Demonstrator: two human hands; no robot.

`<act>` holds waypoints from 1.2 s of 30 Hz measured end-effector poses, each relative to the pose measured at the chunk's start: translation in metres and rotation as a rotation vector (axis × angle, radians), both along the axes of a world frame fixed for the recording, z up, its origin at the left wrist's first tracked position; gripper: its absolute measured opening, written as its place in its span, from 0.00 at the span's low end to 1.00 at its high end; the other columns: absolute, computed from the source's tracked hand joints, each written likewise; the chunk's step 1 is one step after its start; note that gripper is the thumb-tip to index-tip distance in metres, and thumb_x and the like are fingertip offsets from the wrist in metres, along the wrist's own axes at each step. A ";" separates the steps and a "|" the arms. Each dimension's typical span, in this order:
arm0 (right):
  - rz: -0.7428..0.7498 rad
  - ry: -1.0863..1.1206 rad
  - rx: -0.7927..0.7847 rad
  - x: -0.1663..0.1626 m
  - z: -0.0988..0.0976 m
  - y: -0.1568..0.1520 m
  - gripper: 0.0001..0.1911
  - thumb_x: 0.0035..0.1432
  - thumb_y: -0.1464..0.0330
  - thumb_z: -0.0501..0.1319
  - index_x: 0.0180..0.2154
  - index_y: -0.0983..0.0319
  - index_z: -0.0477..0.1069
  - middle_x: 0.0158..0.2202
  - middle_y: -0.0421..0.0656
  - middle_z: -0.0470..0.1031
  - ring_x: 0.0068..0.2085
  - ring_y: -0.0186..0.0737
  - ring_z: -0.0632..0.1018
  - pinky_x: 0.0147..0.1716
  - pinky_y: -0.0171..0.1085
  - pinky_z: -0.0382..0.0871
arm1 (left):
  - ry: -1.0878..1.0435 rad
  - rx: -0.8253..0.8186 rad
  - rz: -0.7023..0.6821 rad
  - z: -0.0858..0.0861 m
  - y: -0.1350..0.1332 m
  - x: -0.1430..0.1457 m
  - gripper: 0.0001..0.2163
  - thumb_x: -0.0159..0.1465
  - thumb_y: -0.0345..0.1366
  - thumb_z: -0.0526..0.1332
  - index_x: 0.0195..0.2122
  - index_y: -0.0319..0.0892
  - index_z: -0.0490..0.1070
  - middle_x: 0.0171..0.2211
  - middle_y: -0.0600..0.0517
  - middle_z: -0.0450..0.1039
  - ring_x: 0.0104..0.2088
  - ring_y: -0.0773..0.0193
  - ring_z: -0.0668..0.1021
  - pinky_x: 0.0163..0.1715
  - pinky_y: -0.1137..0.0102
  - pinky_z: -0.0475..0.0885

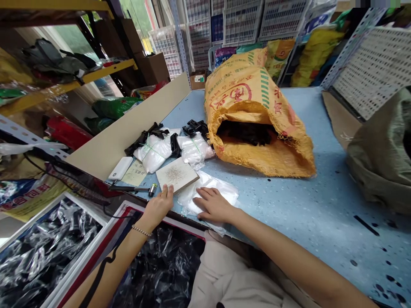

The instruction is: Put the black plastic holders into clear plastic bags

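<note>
My left hand [158, 208] is at the near edge of a square, pale board [177, 174] with dark specks on its top. Its fingers are close together, their tips on the board's edge; the thumb is hidden. To its right, my right hand [215, 206] lies with spread fingers on a flat stack of clear plastic bags [228, 188]. Just left of the board is a small hammer [136, 188]. Behind it sit two tied bundles of plastic bags, a left bundle [156, 152] and a right bundle [194, 148], among black plastic parts [195, 127].
A big yellow woven sack [266, 160] lies with its mouth towards me, dark contents inside. A white device [120, 168] rests on the left. Below the table edge, crates hold black bagged items [160, 269]. A grey-green sack [382, 158] stands at the right.
</note>
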State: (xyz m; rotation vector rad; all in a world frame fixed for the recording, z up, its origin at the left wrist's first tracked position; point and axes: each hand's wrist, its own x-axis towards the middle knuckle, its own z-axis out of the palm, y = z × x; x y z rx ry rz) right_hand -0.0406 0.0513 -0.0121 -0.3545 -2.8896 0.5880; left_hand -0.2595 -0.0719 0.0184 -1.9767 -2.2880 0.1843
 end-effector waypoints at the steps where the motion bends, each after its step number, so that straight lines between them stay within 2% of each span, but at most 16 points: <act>1: 0.005 0.018 0.013 -0.005 0.001 0.001 0.29 0.57 0.50 0.58 0.54 0.61 0.67 0.62 0.56 0.60 0.61 0.57 0.60 0.57 0.53 0.53 | 0.017 0.003 -0.007 0.002 -0.001 0.001 0.22 0.64 0.28 0.48 0.60 0.31 0.62 0.57 0.26 0.63 0.43 0.42 0.79 0.38 0.54 0.77; 5: 0.004 0.164 0.050 -0.006 0.004 -0.006 0.23 0.59 0.54 0.58 0.48 0.63 0.71 0.50 0.54 0.70 0.50 0.50 0.69 0.50 0.48 0.61 | 0.023 -0.009 0.007 -0.002 -0.012 0.011 0.21 0.64 0.27 0.48 0.58 0.33 0.65 0.57 0.29 0.65 0.40 0.45 0.80 0.35 0.58 0.77; 7: 0.001 0.251 0.045 0.010 0.003 -0.009 0.19 0.62 0.56 0.56 0.46 0.62 0.71 0.45 0.51 0.72 0.45 0.47 0.71 0.47 0.46 0.63 | 0.003 -0.001 0.007 -0.008 -0.020 0.013 0.20 0.63 0.27 0.49 0.56 0.35 0.67 0.57 0.31 0.66 0.41 0.46 0.80 0.37 0.58 0.77; 9: -0.040 0.318 0.017 0.035 0.003 -0.003 0.16 0.63 0.58 0.55 0.46 0.60 0.71 0.44 0.49 0.72 0.43 0.44 0.71 0.46 0.45 0.64 | -0.033 0.048 -0.010 -0.011 -0.023 0.012 0.18 0.63 0.29 0.51 0.53 0.37 0.70 0.55 0.34 0.69 0.44 0.46 0.79 0.43 0.55 0.75; 11: -0.166 0.368 -0.032 0.061 0.002 0.019 0.13 0.64 0.62 0.54 0.46 0.60 0.71 0.45 0.49 0.72 0.45 0.44 0.71 0.47 0.44 0.65 | -0.093 0.139 -0.052 -0.011 -0.015 0.014 0.16 0.63 0.32 0.53 0.50 0.39 0.72 0.51 0.36 0.73 0.47 0.45 0.78 0.49 0.53 0.72; 13: -0.418 0.406 -0.096 0.084 0.004 0.058 0.12 0.64 0.66 0.54 0.46 0.60 0.71 0.46 0.49 0.71 0.48 0.43 0.71 0.50 0.44 0.65 | -0.188 0.247 -0.158 -0.008 0.004 0.027 0.15 0.63 0.34 0.54 0.49 0.40 0.72 0.49 0.39 0.75 0.51 0.46 0.76 0.52 0.53 0.70; 16: -0.813 0.443 -0.139 0.111 0.013 0.137 0.15 0.63 0.71 0.50 0.48 0.62 0.70 0.47 0.50 0.69 0.52 0.45 0.70 0.54 0.46 0.64 | -0.381 0.402 -0.361 -0.001 0.052 0.070 0.17 0.64 0.33 0.53 0.53 0.42 0.70 0.51 0.42 0.74 0.55 0.51 0.72 0.54 0.55 0.69; 17: -0.892 0.451 -0.131 0.117 0.018 0.164 0.16 0.62 0.72 0.49 0.49 0.64 0.69 0.48 0.52 0.68 0.54 0.46 0.69 0.55 0.48 0.63 | -0.452 0.446 -0.413 0.001 0.073 0.089 0.17 0.65 0.32 0.52 0.54 0.42 0.68 0.53 0.42 0.72 0.57 0.52 0.71 0.56 0.55 0.68; 19: -0.948 0.456 -0.102 0.124 0.030 0.213 0.18 0.62 0.73 0.49 0.53 0.65 0.67 0.50 0.54 0.67 0.55 0.49 0.68 0.56 0.52 0.61 | -0.609 0.492 -0.480 0.005 0.121 0.125 0.18 0.65 0.30 0.50 0.56 0.43 0.67 0.56 0.43 0.69 0.60 0.54 0.67 0.59 0.54 0.64; 21: -0.939 0.447 -0.084 0.126 0.044 0.251 0.18 0.63 0.71 0.53 0.54 0.65 0.65 0.52 0.52 0.67 0.54 0.49 0.69 0.55 0.53 0.63 | -0.790 0.452 -0.448 0.006 0.174 0.153 0.20 0.64 0.30 0.51 0.57 0.42 0.65 0.57 0.43 0.68 0.60 0.54 0.67 0.60 0.53 0.62; 24: -0.850 0.409 -0.061 0.122 0.060 0.285 0.18 0.63 0.64 0.58 0.53 0.62 0.66 0.52 0.48 0.69 0.49 0.45 0.73 0.48 0.50 0.70 | -1.018 0.356 -0.188 0.004 0.254 0.171 0.22 0.61 0.31 0.56 0.58 0.39 0.64 0.57 0.40 0.67 0.58 0.54 0.69 0.59 0.57 0.63; 27: -0.757 0.345 -0.046 0.113 0.059 0.297 0.17 0.63 0.62 0.59 0.51 0.62 0.67 0.52 0.46 0.70 0.47 0.44 0.75 0.45 0.46 0.72 | -1.063 0.367 -0.006 0.002 0.317 0.171 0.26 0.62 0.34 0.56 0.61 0.33 0.57 0.57 0.34 0.65 0.57 0.52 0.70 0.56 0.59 0.65; 30: -0.722 0.263 -0.059 0.106 0.040 0.290 0.17 0.63 0.63 0.59 0.51 0.63 0.67 0.51 0.47 0.70 0.48 0.44 0.74 0.46 0.48 0.71 | -1.028 0.383 0.071 0.000 0.349 0.169 0.30 0.62 0.36 0.57 0.64 0.33 0.51 0.59 0.31 0.60 0.60 0.47 0.66 0.58 0.56 0.62; 33: -0.736 0.205 -0.092 0.111 0.017 0.268 0.19 0.56 0.65 0.64 0.48 0.64 0.69 0.51 0.50 0.69 0.51 0.49 0.71 0.49 0.50 0.67 | -0.989 0.357 0.071 -0.005 0.344 0.172 0.26 0.62 0.32 0.55 0.62 0.39 0.57 0.59 0.35 0.59 0.60 0.47 0.66 0.59 0.55 0.59; 36: -0.731 0.188 -0.134 0.126 0.003 0.239 0.22 0.50 0.66 0.67 0.47 0.64 0.69 0.51 0.52 0.69 0.53 0.53 0.70 0.51 0.50 0.65 | -0.964 0.318 -0.006 -0.016 0.312 0.183 0.24 0.60 0.27 0.54 0.59 0.43 0.63 0.58 0.40 0.58 0.60 0.51 0.66 0.60 0.58 0.58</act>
